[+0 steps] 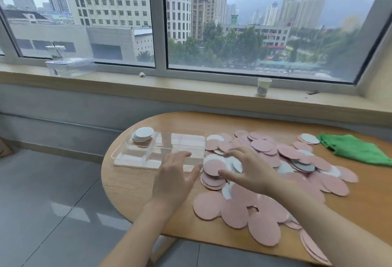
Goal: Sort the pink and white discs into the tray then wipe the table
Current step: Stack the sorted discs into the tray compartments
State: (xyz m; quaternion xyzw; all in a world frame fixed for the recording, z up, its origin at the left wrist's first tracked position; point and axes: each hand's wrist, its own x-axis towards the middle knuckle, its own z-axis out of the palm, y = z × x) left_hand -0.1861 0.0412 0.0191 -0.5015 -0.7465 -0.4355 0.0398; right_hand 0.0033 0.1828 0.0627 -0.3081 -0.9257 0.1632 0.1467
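Left hand (174,173) released beside tray (121,150); right hand's (250,171) grip pinches pink disc (213,168) — table edge near.

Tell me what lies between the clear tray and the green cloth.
In the head view, a scattered pile of pink and white discs covers the table between the tray and cloth.

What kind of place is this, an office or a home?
Probably an upper-floor office or workroom, though I cannot be sure. A wide window looks onto city towers, a paper cup stands on the sill, and the wooden table holds a sorting tray.
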